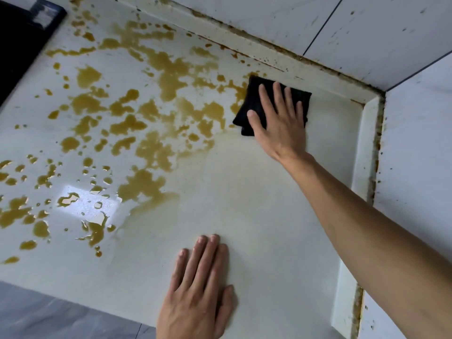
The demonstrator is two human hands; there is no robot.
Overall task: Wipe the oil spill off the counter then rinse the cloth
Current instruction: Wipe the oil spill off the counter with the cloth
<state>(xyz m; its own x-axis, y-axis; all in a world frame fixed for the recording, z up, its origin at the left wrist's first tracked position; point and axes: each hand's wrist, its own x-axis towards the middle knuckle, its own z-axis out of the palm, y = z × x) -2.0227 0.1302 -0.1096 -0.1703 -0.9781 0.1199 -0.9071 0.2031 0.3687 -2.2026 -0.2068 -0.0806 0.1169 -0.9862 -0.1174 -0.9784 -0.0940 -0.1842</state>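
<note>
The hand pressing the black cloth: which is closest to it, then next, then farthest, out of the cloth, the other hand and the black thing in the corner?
1. Cloth, under the right hand.
2. Left hand, flat on the counter's near edge.
3. Black thing, far left corner.

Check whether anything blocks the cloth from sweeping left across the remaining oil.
Nothing visible blocks it. The right hand presses the black cloth flat at the spill's right edge, and the oil puddles spread leftward over bare counter. The left hand rests nearer the front edge, outside that path.
</note>
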